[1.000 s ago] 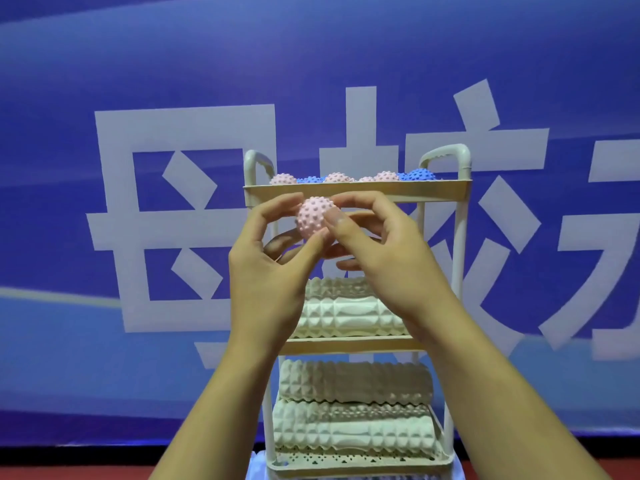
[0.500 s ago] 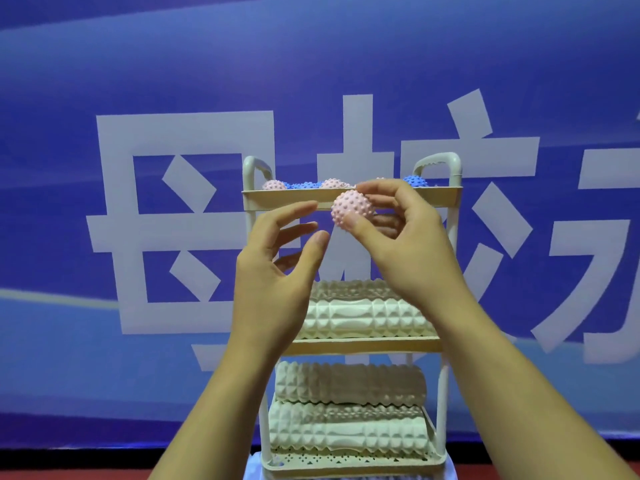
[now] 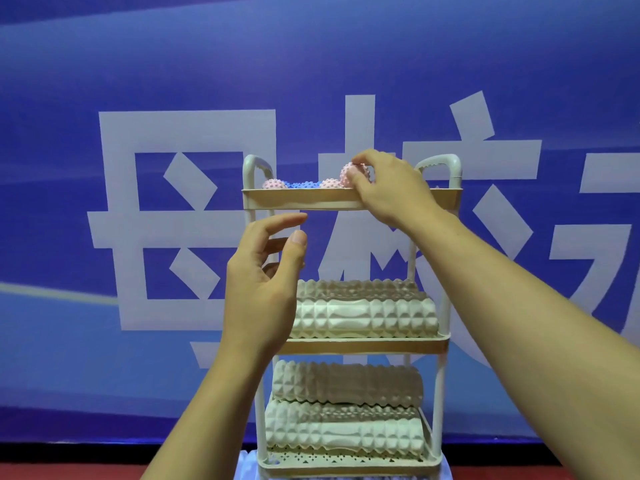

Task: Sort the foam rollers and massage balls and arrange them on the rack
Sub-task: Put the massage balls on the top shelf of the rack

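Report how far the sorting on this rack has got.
Done: cream foam rollers lie on the middle shelf and more on the bottom one; pink and blue spiky balls sit in the top tray. In hand: the right hand grips a pink ball over that tray; the left hand holds nothing. Left: set this ball down. No other loose items are in view.

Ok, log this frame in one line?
right hand: holds pink ball over top tray | left hand: empty, below tray | balls in tray | rollers on lower shelves
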